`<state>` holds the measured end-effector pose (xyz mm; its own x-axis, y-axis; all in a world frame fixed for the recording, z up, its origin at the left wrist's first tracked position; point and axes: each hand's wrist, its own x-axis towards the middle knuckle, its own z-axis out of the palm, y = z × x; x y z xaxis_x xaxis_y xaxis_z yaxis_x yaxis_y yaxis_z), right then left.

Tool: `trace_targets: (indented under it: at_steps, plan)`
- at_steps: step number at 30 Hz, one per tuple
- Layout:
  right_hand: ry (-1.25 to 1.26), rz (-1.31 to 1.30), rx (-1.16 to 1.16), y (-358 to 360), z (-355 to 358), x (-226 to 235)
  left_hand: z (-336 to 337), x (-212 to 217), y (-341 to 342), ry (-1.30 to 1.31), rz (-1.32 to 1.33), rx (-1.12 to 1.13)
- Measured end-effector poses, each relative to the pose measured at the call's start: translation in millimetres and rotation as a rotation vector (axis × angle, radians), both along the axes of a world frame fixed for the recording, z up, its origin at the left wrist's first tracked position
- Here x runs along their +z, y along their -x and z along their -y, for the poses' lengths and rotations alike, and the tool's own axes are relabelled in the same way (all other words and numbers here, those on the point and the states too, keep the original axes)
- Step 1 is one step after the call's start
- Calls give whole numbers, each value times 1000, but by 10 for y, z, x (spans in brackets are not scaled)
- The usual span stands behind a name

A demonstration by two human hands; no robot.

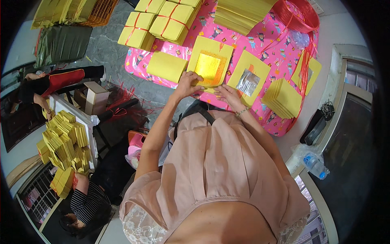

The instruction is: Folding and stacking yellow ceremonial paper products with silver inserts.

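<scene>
In front of me lies a yellow joss paper sheet (225, 51) with an orange and shiny gold square in its middle. My left hand (189, 84) is closed at its near left corner, with fingers over the edge and thumb below. My right hand (229, 96) has its fingers pressed together on the near edge; what lies under the fingertips is partly hidden. Left of the sheet is a plain yellow paper stack (166, 66). To the right lies another yellow sheet with a silver square (247, 82), and beyond it a fanned yellow paper stack (283, 99).
The pink patterned table (199, 30) also holds bundles tied with red strips (172, 20), a big paper pile (239, 16) and a red plastic basin (298, 16). Red strips (305, 77) hang over its right edge. Two people work at a side table (92, 130) with yellow bundles.
</scene>
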<state>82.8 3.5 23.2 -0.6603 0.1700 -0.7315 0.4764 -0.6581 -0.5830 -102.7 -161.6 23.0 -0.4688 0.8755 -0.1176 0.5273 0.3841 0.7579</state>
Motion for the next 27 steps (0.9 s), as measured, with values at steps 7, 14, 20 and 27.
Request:
trace_targets:
  at_steps: [7,14,20,27]
  plan:
    - [67,-40,7,-60,-26,-61,-34,-40,30,1,5,-21]
    - [-257,-31,85,-137,31,-198,-33,-58,27,-35,-10,-25]
    - [-1381,-203,278,19,46,307,9,-22,19,2,1,-2]
    - [-1584,-267,368,2,36,171,-19,-14,24,-1,3,-13]
